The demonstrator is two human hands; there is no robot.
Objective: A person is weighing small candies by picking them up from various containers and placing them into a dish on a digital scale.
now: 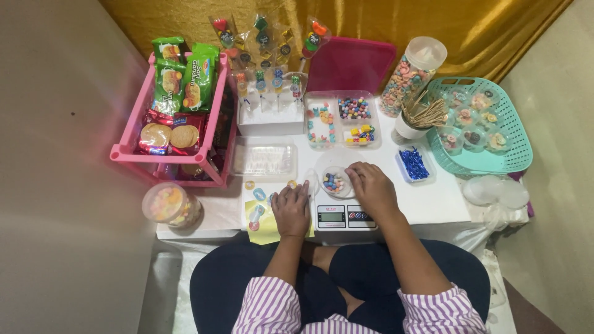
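White counter [433, 201] under gold curtain: candies are being portioned into small clear cup [335, 182] on scale [344, 216]. Right hand [370, 185] touches the cup, fingers curled; left hand [291, 207] lies spread on sticker sheet [260, 213]. Next likely needs a careful pinch of few candies.

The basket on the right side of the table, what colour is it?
The basket is mint green, with a perforated wall. The head view shows it best.
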